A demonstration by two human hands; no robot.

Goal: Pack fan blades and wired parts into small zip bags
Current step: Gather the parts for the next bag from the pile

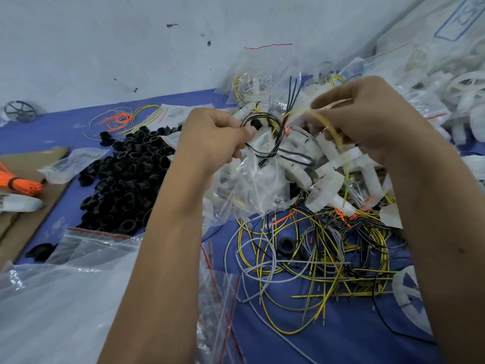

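Note:
My left hand (215,137) pinches a clear zip bag (249,185) together with a loop of black wires (265,143) at the bag's mouth. My right hand (367,116) grips a curved yellow wire (330,127) just to the right of it. Both hands are raised above the blue table. Below them lie white plastic fan blades (338,166) and a tangle of yellow, black and grey wires (315,253).
A heap of black plastic rings (126,174) lies left of centre. Empty red-striped zip bags (94,243) and a large plastic sheet (52,306) cover the near left. Packed bags (262,82) pile up at the back, white fan wheels (462,90) at far right. Cardboard (31,185) holds orange ties.

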